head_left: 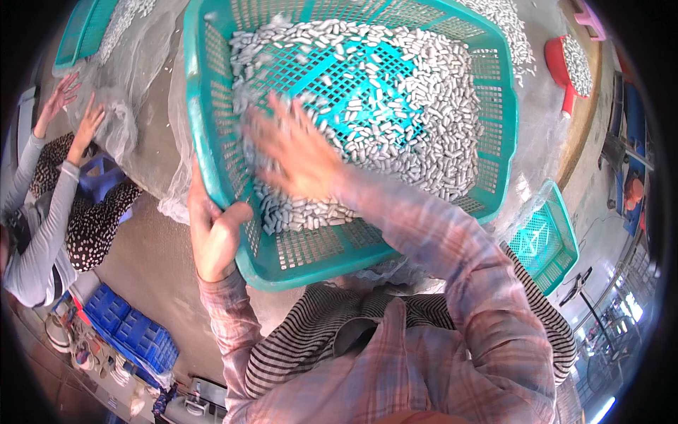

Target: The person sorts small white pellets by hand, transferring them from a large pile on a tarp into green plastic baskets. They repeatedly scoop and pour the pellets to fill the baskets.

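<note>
A large teal plastic basket point(487, 106) with a slotted floor and walls fills the upper middle of the view, tilted so its near left corner sits lowest toward the person. The left hand point(215, 230) is clamped on that near left corner of the basket, thumb hooked over the rim to the inside and fingers wrapped around the outer wall. The right hand point(293, 152) lies inside the basket, fingers spread flat and palm down (it is blurred, so whether any piece is pinched under it cannot be told), resting on the basket floor toward the left wall.

The small white oblong cocoons point(431, 120) are heaped mostly along the basket's right and far sides and in a band across the near edge, just below the right hand; the middle of the floor beyond the fingertips is thinly covered, with teal grid showing through.

The basket rests over a table draped in clear plastic sheeting point(152, 106). At the table's far right edge a red scoop point(565, 71) holds more white pieces. A second teal basket point(547, 244) sits lower right. At the left, another person's hands point(74, 113) press on the sheeting. Blue crates point(131, 332) stand on the floor at lower left.
</note>
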### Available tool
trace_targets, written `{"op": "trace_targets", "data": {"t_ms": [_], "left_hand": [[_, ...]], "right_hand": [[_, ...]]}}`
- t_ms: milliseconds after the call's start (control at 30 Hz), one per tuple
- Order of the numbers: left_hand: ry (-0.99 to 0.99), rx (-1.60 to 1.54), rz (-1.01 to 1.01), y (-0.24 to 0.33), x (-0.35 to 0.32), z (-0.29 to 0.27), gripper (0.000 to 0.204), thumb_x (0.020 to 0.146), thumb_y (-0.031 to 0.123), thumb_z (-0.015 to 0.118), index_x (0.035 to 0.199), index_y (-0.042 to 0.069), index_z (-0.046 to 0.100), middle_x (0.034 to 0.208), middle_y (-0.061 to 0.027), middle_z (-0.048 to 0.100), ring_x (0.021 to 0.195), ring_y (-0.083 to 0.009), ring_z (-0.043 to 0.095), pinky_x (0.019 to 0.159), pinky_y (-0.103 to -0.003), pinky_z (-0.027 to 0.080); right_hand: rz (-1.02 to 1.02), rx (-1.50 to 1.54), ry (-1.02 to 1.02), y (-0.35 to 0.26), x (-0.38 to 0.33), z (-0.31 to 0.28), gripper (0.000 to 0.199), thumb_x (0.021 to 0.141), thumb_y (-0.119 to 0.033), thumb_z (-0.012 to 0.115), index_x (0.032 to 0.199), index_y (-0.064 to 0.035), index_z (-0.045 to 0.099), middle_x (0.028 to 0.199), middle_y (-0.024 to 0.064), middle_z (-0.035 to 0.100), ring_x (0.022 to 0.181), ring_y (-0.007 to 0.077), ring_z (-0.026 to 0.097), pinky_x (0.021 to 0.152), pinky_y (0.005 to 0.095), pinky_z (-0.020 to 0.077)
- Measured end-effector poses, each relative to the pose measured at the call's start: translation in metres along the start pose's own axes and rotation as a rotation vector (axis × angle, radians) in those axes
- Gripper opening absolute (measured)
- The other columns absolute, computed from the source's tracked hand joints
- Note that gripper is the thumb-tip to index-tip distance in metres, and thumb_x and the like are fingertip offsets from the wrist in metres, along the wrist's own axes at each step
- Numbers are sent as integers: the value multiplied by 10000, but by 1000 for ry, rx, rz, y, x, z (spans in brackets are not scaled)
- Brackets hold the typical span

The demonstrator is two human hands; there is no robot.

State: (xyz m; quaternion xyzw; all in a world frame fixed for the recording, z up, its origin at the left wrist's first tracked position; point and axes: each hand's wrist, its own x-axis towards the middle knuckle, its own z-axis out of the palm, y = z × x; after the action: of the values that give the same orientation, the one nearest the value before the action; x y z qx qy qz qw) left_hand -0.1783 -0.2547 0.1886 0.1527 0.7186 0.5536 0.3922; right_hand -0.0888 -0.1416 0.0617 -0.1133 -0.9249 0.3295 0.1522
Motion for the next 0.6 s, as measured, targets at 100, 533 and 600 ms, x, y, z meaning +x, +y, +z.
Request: {"op": "trace_targets", "data": {"t_ms": [100,533,600], "left_hand": [[21,57,34,-2,-14,-14,906,527,-82,463,1421,-34,326,1295,-136,505,1181,-224,494,1035,-307,338],[-48,48,77,21,-14,-11,867,548,-49,485,1399,-60,322,1285,-136,501,1208,-222,466,1060,-323,314],[-48,75,118,8,-20,-20,854,559,-47,491,1397,-61,326,1287,-133,502,1208,-221,467,1058,-324,317]], "right_hand": [[-249,-25,-376,24,-77,-39,590,890,-454,530,1433,-282,374,1544,67,228,1445,319,110,1146,570,65],[-43,-168,-202,-30,1,-17,618,878,-411,545,1434,-212,365,1520,58,293,1406,370,206,1131,555,156],[-217,-119,-274,-18,-46,-22,614,879,-399,551,1447,-286,344,1520,23,299,1417,348,195,1135,572,105]]}}
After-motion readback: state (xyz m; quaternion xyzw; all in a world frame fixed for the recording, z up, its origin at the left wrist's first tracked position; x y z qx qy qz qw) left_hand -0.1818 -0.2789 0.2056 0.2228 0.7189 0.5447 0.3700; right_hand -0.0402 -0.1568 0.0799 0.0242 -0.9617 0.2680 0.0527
